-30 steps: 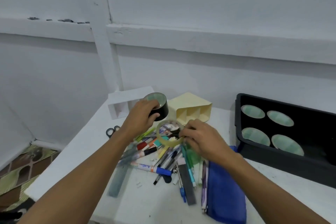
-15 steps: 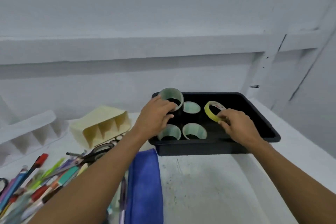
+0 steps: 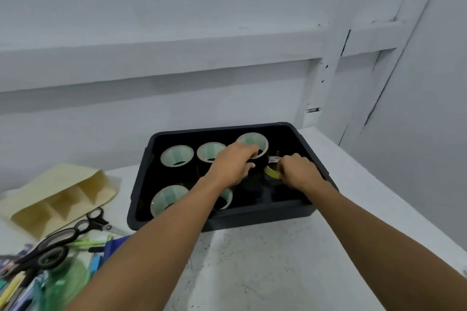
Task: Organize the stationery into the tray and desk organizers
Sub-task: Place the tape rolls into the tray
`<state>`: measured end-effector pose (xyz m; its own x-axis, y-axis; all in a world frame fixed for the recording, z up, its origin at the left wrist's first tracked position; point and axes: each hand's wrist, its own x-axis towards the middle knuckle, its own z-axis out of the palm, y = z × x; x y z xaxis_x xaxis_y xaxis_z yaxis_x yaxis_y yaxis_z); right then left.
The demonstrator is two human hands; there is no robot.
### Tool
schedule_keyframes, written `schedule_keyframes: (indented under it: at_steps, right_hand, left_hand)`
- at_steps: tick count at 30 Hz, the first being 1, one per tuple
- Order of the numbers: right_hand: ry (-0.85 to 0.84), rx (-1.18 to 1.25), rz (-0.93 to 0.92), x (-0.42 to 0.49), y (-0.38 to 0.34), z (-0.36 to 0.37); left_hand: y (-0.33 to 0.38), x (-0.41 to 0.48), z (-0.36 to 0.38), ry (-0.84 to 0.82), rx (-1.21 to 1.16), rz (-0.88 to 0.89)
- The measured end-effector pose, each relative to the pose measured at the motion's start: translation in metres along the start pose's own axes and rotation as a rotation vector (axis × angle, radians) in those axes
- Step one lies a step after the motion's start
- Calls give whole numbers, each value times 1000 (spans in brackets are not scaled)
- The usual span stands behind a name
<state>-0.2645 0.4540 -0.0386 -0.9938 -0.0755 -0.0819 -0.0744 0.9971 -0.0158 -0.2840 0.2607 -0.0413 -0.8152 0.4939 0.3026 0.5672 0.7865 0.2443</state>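
Over the black tray (image 3: pixel 307 144) — left hand (image 3: pixel 233 166) grips black tape (image 3: pixel 254 142), right hand (image 3: pixel 299 174) pinches yellow tape (image 3: pixel 271 171).

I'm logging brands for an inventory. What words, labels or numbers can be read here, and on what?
None can be read.
The yellow tape roll in the right hand: marks on its inner core, too blurred to read.
The pens and markers at lower left: any print is too blurred.

The tray (image 3: pixel 252 217) sits on the counter (image 3: pixel 265 260), tape rolls (image 3: pixel 177 156) inside it; the desk organizer (image 3: pixel 63 192) lies to its left, scissors (image 3: pixel 58 242) before that.
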Motion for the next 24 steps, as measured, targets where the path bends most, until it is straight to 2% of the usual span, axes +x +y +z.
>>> schedule_keyframes:
  at_steps: [4, 6, 11, 19, 24]
  right_hand:
    - [-63, -7, -4, 7, 1, 9]
    - [-64, 30, 4, 9, 3, 11]
    - [-133, 93, 18, 11, 3, 16]
    - [-181, 137, -45, 21, 6, 26]
    - [-74, 177, -35, 20, 8, 26]
  left_hand:
    - [-9, 6, 14, -151, 107, -94]
    - [-13, 8, 15, -139, 181, -119]
    - [-14, 12, 23, -142, 395, -55]
    - [-23, 11, 32, -143, 347, -85]
    - [-22, 8, 26, 40, 296, -10]
